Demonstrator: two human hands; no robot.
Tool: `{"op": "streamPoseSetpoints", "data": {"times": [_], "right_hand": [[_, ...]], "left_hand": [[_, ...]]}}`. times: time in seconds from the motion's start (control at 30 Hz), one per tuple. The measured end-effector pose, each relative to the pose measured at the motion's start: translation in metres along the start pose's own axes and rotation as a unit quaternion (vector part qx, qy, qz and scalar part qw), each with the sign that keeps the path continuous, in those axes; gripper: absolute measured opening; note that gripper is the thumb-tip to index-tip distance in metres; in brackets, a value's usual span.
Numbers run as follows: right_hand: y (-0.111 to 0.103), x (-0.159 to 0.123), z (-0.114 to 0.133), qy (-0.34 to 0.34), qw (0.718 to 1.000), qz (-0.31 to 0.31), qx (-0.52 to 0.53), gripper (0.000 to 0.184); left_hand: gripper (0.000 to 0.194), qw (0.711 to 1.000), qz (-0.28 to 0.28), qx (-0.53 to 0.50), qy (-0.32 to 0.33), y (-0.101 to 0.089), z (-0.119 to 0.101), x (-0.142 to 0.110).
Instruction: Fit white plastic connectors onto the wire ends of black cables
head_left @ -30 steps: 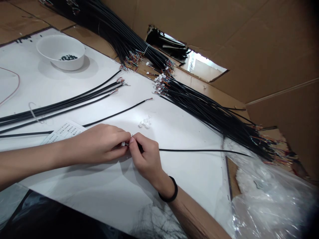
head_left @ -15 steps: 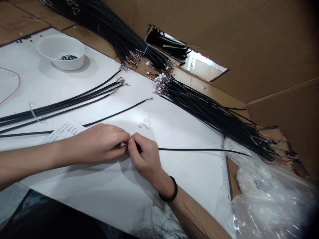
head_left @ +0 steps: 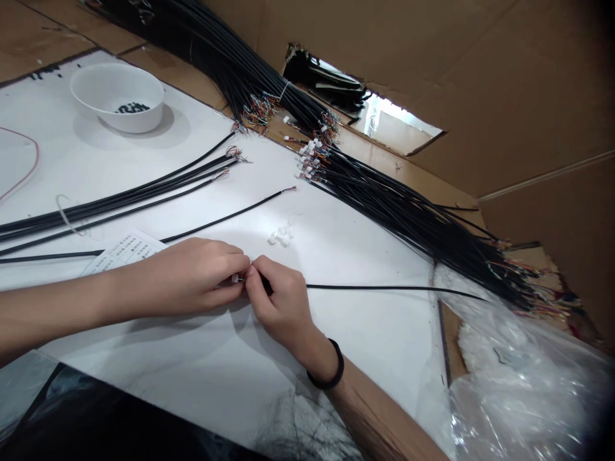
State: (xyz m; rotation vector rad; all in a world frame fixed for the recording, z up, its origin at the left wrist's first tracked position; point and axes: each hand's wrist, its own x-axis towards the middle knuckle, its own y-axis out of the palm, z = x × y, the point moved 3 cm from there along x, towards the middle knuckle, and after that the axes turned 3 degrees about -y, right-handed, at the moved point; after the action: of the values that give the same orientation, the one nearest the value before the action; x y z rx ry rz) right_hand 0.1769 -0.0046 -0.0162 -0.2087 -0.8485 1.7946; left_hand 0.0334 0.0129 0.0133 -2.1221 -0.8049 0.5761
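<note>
My left hand (head_left: 192, 275) and my right hand (head_left: 278, 301) meet fingertip to fingertip on the white sheet (head_left: 375, 333). The left hand pinches a small white connector (head_left: 235, 278). The right hand pinches the end of a thin black cable (head_left: 384, 289) that runs off to the right. A black band sits on my right wrist. A few loose white connectors (head_left: 280, 237) lie just beyond the hands.
A white bowl (head_left: 118, 96) with small dark parts stands at the back left. Loose black cables (head_left: 120, 198) cross the sheet; thick cable bundles (head_left: 384, 198) lie behind. A printed slip (head_left: 125, 250) lies under my left wrist. A clear plastic bag (head_left: 519, 384) fills the right corner.
Both hands stay pinched together at the same spot; only the fingertips shift slightly. The view has tilted a little.
</note>
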Motion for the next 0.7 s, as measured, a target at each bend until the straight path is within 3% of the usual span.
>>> {"op": "streamPoseSetpoints", "data": {"times": [0.7], "right_hand": [[0.0003, 0.0016, 0.0018, -0.009, 0.999, 0.013, -0.027, 0.025]], "left_hand": [[0.020, 0.995, -0.010, 0.098, 0.020, 0.0033, 0.0016, -0.0023]]}}
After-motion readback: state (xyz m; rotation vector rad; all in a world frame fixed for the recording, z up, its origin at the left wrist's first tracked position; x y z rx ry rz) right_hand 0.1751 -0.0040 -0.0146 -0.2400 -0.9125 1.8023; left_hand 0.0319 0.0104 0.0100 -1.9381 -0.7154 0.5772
